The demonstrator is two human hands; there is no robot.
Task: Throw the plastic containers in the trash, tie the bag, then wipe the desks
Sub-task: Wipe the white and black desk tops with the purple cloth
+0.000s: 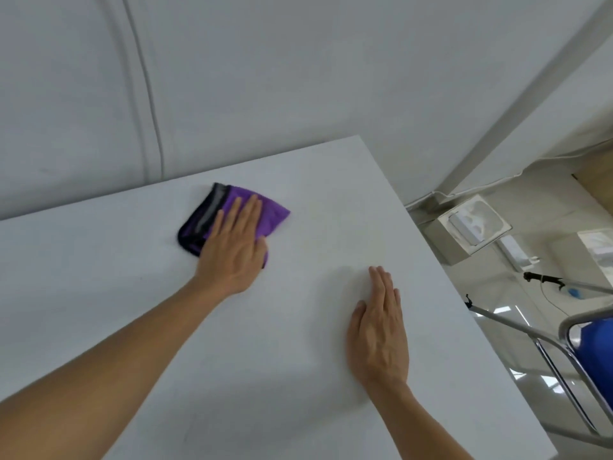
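Observation:
A folded purple cloth (265, 212) with a black edge lies on the white desk (132, 277), near its far side by the wall. My left hand (234, 250) presses flat on the cloth with straight fingers, covering its near part. My right hand (378, 330) rests flat on the bare desk surface to the right and nearer to me, fingers straight and together. No plastic containers or trash bag are in view.
A white wall runs behind the desk. Past the desk's right edge are a blue chair (593, 350) with a metal frame, a white box (471, 227) on the floor, cables and glossy floor tiles.

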